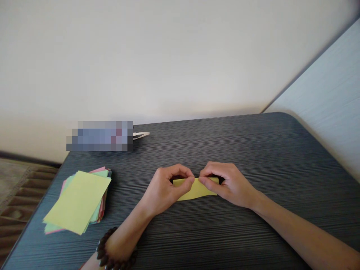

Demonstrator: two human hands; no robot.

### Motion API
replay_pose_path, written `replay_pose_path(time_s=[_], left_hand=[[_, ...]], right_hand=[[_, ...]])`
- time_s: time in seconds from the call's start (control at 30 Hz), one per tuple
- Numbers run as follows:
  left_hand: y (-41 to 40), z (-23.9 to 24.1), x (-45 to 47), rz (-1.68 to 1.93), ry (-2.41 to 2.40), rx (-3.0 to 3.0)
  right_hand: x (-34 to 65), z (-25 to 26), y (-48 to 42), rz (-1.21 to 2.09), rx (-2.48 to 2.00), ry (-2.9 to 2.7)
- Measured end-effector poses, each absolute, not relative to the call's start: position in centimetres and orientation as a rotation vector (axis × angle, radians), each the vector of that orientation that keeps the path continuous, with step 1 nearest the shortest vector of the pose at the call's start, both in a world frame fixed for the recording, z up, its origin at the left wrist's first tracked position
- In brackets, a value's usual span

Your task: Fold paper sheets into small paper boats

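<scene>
Plainly, the only spot where print might sit is the box-like thing (101, 137) at the table's far left, but it is blurred into coarse squares, so any label on it cannot be read; one pale cord (142, 135) loops out from its right end. Two bare hands meet near the middle of the dark, fine-lined table (253, 142), both forearms slanting inward from the lower edge of view. The left hand (168, 185) is curled, its thumb and index finger pinched nearly closed on the upper edge of one yellow paper (198, 190), and one bracelet (105, 249) of dark beads circles that wrist. The right hand (229, 183) mirrors it, fingers bent, thumb and forefinger closed on the same edge just beside the left fingertips. The paper lies long and narrow between and below the two hands, its lower edge wavy and close to the tabletop. Well to the left sits one loose stack of coloured paper (77, 202), fanned unevenly, with one yellow sheet on top and green and pink edges poking out beneath; the sheets overlap too much to count.
</scene>
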State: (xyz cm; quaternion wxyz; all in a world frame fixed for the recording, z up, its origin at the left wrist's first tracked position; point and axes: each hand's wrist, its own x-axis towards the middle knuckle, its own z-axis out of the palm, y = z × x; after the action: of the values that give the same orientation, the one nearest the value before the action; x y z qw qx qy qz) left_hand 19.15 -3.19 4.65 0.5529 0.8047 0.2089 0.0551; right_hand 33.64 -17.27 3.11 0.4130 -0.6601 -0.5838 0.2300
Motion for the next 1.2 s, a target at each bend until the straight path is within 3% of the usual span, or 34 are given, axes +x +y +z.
replay_pose_path(time_s=[1.2], left_hand=[[-1.9, 4.9, 18.5, 0.027, 0.381, 1.952]], right_hand=[[35.2, 3.7, -18.0, 0.659, -1.730, -1.378]])
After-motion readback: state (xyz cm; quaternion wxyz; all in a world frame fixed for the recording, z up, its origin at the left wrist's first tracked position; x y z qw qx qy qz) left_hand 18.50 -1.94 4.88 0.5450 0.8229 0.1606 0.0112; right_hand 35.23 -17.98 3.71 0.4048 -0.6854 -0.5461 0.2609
